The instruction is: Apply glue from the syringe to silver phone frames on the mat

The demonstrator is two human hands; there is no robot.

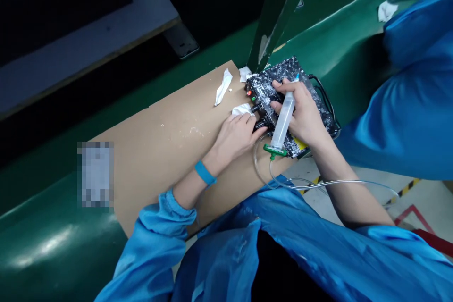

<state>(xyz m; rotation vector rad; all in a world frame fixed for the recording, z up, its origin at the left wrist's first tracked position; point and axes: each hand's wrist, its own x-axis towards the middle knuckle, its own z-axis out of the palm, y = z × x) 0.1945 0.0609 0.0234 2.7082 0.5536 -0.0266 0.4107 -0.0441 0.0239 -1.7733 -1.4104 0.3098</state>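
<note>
Gripping the syringe [283, 125] in right fingers [289, 88] above the speckled box [272, 75] on the bench [159, 151]; touching a black knob [261, 124] with left fingers [247, 121], with unclear closure. Could tilt the syringe by snagging its tube [339, 182].

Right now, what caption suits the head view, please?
Left hand at a speckled black box, right hand holding a syringe over it.

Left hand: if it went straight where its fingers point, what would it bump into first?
Most likely the black knobs on the speckled box, just ahead of the left hand; crumpled white paper is also close, so depth leaves the order unsure.
</note>
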